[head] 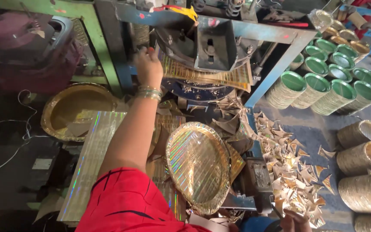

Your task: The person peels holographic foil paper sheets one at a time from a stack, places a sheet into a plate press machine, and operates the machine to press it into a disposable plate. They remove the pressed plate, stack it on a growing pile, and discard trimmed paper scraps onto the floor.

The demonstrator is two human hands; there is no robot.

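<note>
My left hand [147, 64], with bangles at the wrist and a red sleeve behind it, reaches up to the press machine [211, 45]. Its fingers curl on the left edge of a gold striped foil sheet [207, 77] that lies under the dark press head. My right hand [295, 220] shows only partly at the bottom edge, beside the heap of gold paper scraps [288, 167]; what its fingers do is hidden. A shiny gold pressed plate [198, 165] leans tilted below the press, between my arms.
A stack of gold foil sheets [89, 163] lies at the left, and a wide gold dish [76, 109] sits beyond it. Stacks of green plates [323, 81] lie at the upper right, stacks of gold plates [366, 172] at the right. A white cable [20, 129] crosses the dark floor.
</note>
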